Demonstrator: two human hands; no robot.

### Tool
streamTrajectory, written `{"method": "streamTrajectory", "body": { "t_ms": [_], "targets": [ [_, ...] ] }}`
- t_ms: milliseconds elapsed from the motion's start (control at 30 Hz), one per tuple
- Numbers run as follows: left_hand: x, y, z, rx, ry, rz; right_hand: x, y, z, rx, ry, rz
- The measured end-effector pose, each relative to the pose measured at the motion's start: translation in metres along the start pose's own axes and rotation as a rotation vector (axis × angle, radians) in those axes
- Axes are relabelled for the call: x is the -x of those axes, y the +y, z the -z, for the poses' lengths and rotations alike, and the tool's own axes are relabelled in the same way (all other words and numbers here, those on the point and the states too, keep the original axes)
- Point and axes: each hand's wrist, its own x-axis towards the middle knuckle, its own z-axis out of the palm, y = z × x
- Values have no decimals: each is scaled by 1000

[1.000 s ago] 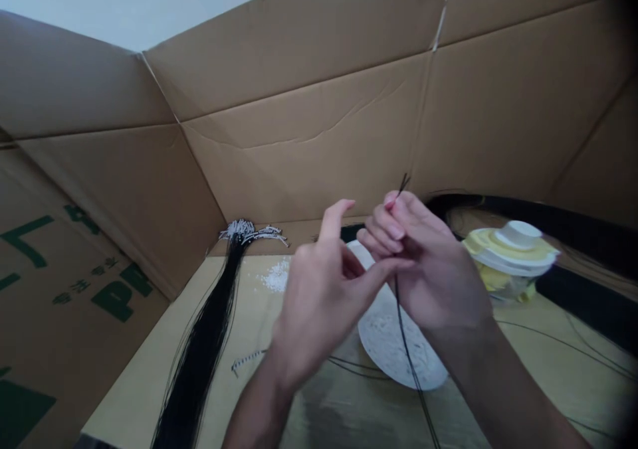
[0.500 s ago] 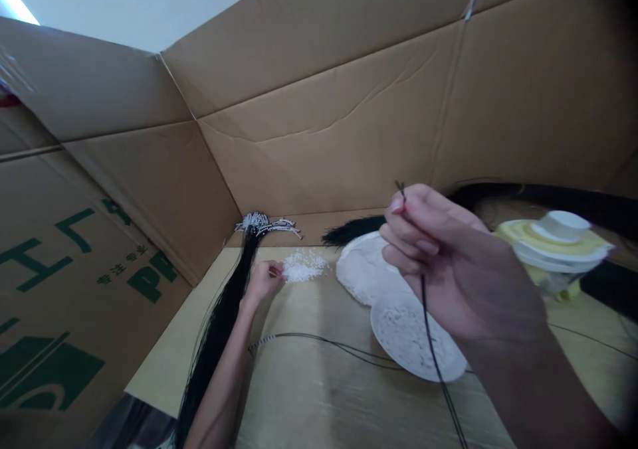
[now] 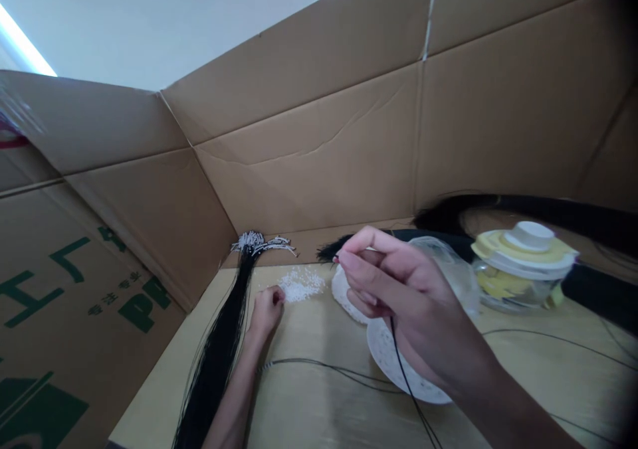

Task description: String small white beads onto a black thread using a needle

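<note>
My right hand (image 3: 399, 296) is raised over the table with thumb and fingers pinched on a thin black cord (image 3: 409, 389) that hangs down past a white dish of beads (image 3: 393, 362). My left hand (image 3: 266, 306) is stretched far out, fingers curled at the edge of a small heap of white beads (image 3: 302, 284) on the table. What its fingertips hold is too small to make out. A thick bundle of black cords with beaded ends (image 3: 224, 343) lies just left of that hand.
Cardboard walls (image 3: 319, 143) close in the wooden table on the left and back. A clear container with a yellow and white lid (image 3: 523, 263) stands at the right. More black cords (image 3: 523, 206) lie along the back right, and loose cords (image 3: 323, 368) cross the table.
My left hand left my right hand, reached out to the bead heap and stays there. My right hand, still pinching the cord, dropped lower and shifted left.
</note>
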Motion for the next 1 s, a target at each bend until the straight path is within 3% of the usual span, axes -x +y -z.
{"method": "streamTrajectory", "body": {
  "t_ms": [100, 233, 333, 400, 500, 567, 733, 867, 1000],
  "targets": [
    [3, 14, 13, 2, 62, 12, 2, -1, 0, 16, -8, 18],
    [4, 49, 51, 62, 216, 21, 5, -4, -1, 13, -24, 7],
    [11, 96, 82, 188, 304, -45, 7, -5, -2, 102, -20, -2],
    [22, 132, 97, 329, 304, -138, 8, -6, -3, 191, 0, 2],
    [45, 180, 109, 558, 310, -285, 9, -5, -4, 315, 29, 48],
    [59, 201, 109, 857, 227, -382, 10, -3, -5, 401, 48, 110],
    [69, 220, 100, 1232, 43, -377, 10, 3, -6, 687, 126, 404],
    [63, 221, 93, 1309, 96, -311, 9, 9, -3, 849, 123, 562],
    [60, 219, 90, 1298, 114, -303, 9, 12, 0, 889, 149, 588]
  ]
}}
